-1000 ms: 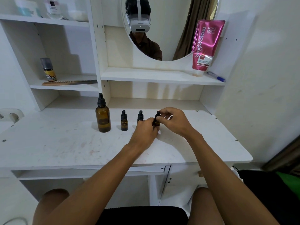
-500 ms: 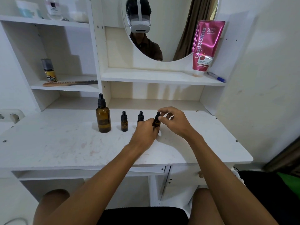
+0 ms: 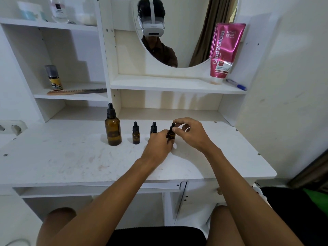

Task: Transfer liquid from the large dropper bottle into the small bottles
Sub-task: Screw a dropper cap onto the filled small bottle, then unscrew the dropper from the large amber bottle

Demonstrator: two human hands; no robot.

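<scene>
Now both hands (image 3: 177, 137) grip one small bottle (image 3: 171, 134) (capped) — amber.

The left hand (image 3: 158, 144) covers the lower body of the middle small bottle (image 3: 153, 127), so only its black dropper cap shows. The same hand wraps the base of the right small bottle (image 3: 171, 134), and the right hand (image 3: 190, 133) closes over its cap, hiding whether the cap is seated or loosened. Liquid levels cannot be read through the amber glass of the large dropper bottle (image 3: 113, 129) or the left small bottle (image 3: 136, 134). On the top shelf, 3 containers (image 3: 58, 10) are blurred and cut off by the upper edge. The spray can (image 3: 53, 78) label is too small to read. The wall socket (image 3: 10, 127) runs off the left edge.
</scene>
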